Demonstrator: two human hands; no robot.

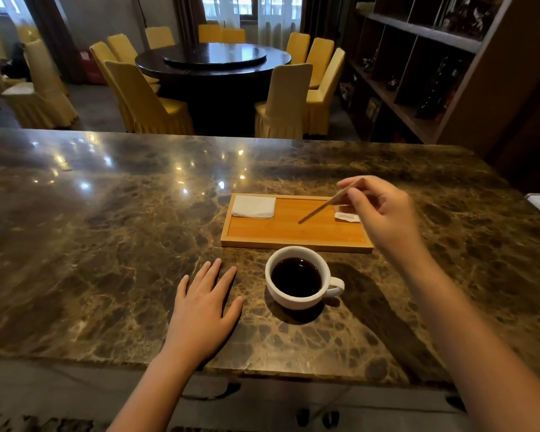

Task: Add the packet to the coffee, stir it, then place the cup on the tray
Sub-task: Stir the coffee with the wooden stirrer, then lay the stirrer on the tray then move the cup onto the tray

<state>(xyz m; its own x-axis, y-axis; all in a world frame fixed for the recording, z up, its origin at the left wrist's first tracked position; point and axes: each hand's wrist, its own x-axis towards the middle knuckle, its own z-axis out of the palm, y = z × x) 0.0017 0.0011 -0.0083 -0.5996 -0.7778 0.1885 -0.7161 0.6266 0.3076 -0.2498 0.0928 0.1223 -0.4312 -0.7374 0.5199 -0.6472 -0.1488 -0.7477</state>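
A white cup [300,302] of dark coffee stands on the marble counter, just in front of a wooden tray [293,235], with its handle pointing right. My right hand [384,213] hovers over the tray's right end, pinching a thin wooden stir stick [321,209] that slants down to the left above the tray. A small white torn packet [346,217] lies at the tray's right end, partly hidden by my hand. My left hand [203,310] rests flat on the counter left of the cup, fingers spread and holding nothing.
A folded white napkin [253,207] lies in the tray's far left corner. The brown marble counter [106,244] stretches wide to the left. Beyond it stand a round dark table [214,59] with yellow chairs and dark shelving [418,73] on the right.
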